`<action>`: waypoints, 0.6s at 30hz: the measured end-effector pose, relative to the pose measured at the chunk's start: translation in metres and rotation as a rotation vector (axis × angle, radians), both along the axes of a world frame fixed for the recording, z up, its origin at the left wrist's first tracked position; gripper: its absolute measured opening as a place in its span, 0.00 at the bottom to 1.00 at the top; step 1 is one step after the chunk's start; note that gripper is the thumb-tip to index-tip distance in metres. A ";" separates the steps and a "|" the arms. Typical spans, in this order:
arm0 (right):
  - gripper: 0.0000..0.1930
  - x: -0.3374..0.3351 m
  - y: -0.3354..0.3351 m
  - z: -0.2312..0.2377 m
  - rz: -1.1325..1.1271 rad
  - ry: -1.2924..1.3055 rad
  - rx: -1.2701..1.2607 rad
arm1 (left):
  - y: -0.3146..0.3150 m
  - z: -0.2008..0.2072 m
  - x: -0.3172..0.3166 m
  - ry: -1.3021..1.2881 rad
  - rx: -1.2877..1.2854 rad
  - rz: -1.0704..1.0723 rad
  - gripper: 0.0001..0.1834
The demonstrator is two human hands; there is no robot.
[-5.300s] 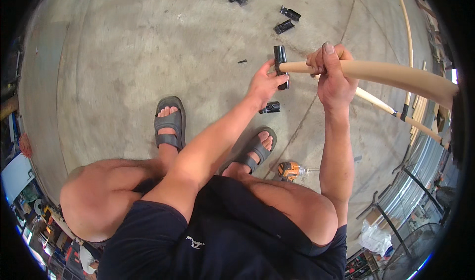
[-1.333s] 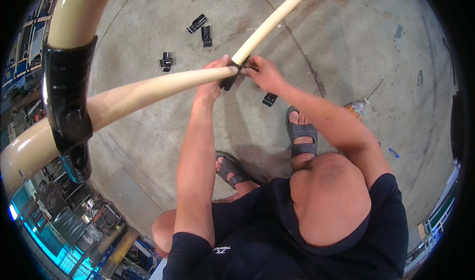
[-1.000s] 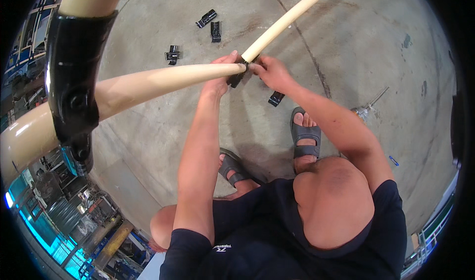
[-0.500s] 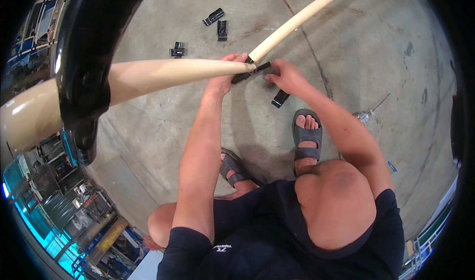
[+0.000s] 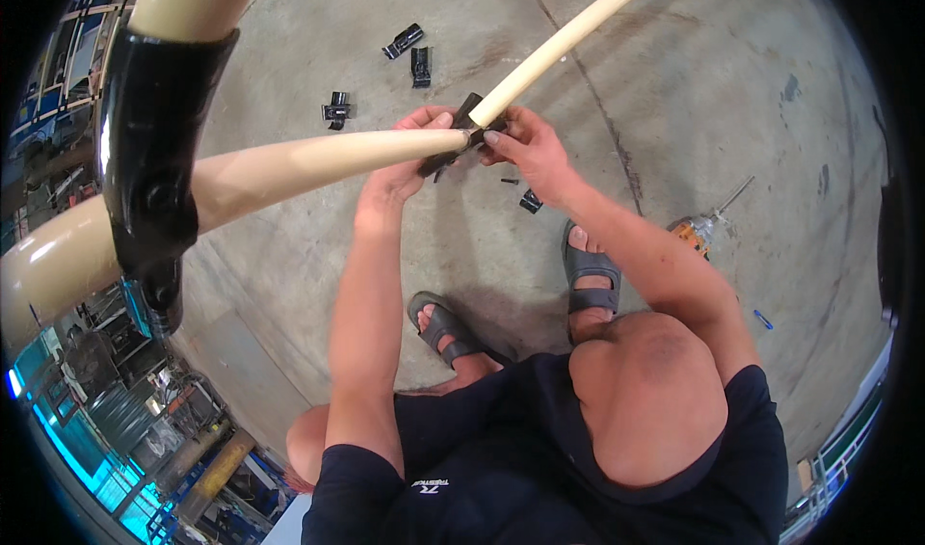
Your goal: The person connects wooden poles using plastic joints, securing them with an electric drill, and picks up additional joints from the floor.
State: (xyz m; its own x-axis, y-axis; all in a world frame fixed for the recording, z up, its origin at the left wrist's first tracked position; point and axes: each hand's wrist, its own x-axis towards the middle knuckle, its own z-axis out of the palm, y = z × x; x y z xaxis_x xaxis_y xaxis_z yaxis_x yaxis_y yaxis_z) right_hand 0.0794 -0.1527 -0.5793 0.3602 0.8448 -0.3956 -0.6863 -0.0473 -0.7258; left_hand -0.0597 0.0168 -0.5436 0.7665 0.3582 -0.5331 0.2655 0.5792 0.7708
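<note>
The left hand (image 5: 398, 173) curls around a black connector (image 5: 467, 110) at the junction of two cream pipes (image 5: 328, 164) — above the floor (image 5: 703, 111) — while the right hand (image 5: 532, 152) pinches its other side, fingers nearly closed.

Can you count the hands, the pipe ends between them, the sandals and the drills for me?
Left hand and right hand: 2
Pipe ends: 2
Sandals: 2
Drill: 1
Total: 7
</note>
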 end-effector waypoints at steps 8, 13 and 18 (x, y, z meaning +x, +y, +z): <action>0.19 -0.009 0.005 0.029 -0.075 0.016 0.004 | 0.006 0.058 0.005 0.068 0.185 -0.171 0.22; 0.16 0.004 0.007 0.031 -0.029 0.035 0.013 | 0.001 0.066 -0.006 0.153 0.274 -0.397 0.27; 0.16 0.022 0.011 0.024 0.092 -0.007 0.022 | -0.049 0.025 0.005 0.054 0.854 -0.033 0.26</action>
State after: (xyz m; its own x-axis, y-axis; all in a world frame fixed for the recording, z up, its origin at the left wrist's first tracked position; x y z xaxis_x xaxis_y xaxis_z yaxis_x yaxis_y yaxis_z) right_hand 0.1019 -0.1422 -0.5555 0.2830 0.8828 -0.3748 -0.6749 -0.0944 -0.7318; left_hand -0.0552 -0.0322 -0.5185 0.7651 0.6312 -0.1270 0.3209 -0.2028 0.9252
